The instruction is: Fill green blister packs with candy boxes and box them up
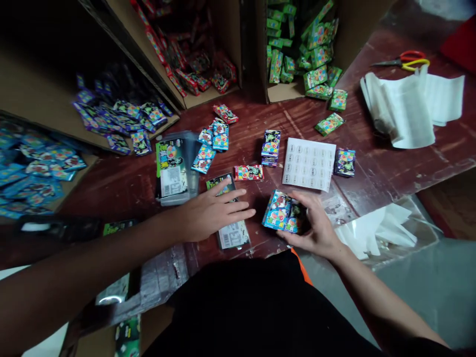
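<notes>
Head view: the right hand [316, 224] grasps a block of small printed boxes [279, 212] near the table's [372, 171] edge; slack grip could scatter them. The left hand [210, 214] spreads, ungripping, over a barcoded packet [233, 236].

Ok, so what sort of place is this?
Probably a packing workshop: open cardboard boxes hold small packets grouped by colour, a sheet of round printed labels lies on the table, and the right hand grips a bundle of packets.

Blue packets [277, 216], multicoloured print; white sheet [308, 164], seemingly grey circles [313, 172]
</notes>
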`<state>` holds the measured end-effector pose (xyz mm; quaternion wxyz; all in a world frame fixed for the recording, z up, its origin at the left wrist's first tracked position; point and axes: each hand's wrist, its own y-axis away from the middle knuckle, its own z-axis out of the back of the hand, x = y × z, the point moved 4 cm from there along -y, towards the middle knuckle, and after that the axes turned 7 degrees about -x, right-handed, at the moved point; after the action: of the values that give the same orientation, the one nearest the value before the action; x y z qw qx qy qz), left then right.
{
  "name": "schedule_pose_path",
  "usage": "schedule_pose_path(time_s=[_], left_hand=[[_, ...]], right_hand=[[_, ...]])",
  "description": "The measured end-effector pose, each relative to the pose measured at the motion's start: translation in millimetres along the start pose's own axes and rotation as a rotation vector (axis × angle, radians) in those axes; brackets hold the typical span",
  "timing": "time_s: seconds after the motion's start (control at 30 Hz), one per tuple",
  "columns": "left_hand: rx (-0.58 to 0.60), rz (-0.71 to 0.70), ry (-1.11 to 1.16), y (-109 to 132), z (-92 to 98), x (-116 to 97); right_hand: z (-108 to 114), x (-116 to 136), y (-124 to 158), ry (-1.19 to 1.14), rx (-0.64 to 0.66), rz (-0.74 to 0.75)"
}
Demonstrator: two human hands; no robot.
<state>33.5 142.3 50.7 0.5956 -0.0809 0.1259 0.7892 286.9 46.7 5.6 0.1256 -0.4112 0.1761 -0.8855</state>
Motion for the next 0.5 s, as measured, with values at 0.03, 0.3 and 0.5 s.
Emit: schedule_pose_path(time_s=[0.03,0.3,0.5], left_hand=[[-0.006,0.015,0.001,-0.6,-1.8,-0.6],[-0.065,0.234,-0.045,-5.8,-16.9,-10.9],[-0.181,0.418,0.014,-4.9,-37.0,-8.4]], right_hand=[[1.8,3.7,0.7,0.034,-0.063,-0.015],[8.3,8.2,11.4,0.319,-0.102,-0.069],[-8.3,-7.6,19.2,0.144,0.253,-0.038]])
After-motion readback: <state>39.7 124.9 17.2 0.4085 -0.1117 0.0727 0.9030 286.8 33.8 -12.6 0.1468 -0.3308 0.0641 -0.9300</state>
